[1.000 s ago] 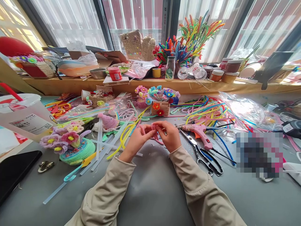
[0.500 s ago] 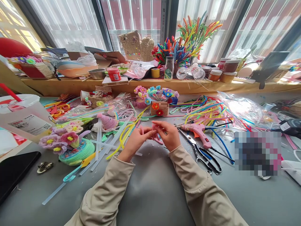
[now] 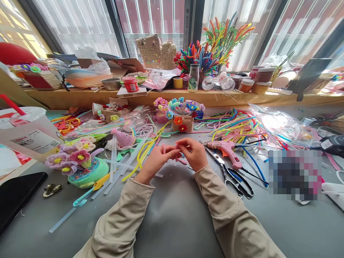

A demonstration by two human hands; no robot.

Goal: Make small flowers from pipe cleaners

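My left hand (image 3: 156, 159) and my right hand (image 3: 192, 154) meet above the middle of the grey table, fingertips nearly touching. Both are pinched on a pink pipe cleaner (image 3: 164, 148); a curl of it rises by my left fingers, and more pink shows between the thumbs. My fingers hide most of its shape. Scissors (image 3: 232, 177) with black-lined handles lie just right of my right hand, beside a pink hot glue gun (image 3: 226, 150). Yellow pipe cleaners (image 3: 142, 154) and clear glue sticks (image 3: 113, 161) lie to the left of my left hand.
Beyond my hands stands a small box of fuzzy flowers (image 3: 185, 123). A heap of coloured pipe cleaners (image 3: 233, 125) spreads at right. To the left are a green flower pot piece (image 3: 90, 172), a drink cup (image 3: 29, 134) and a black phone (image 3: 18, 199). Jars line the wooden sill (image 3: 172, 98).
Both hands stay nearly in place, with only slight finger movement around the pink pipe cleaner. The whole view has shifted very slightly.
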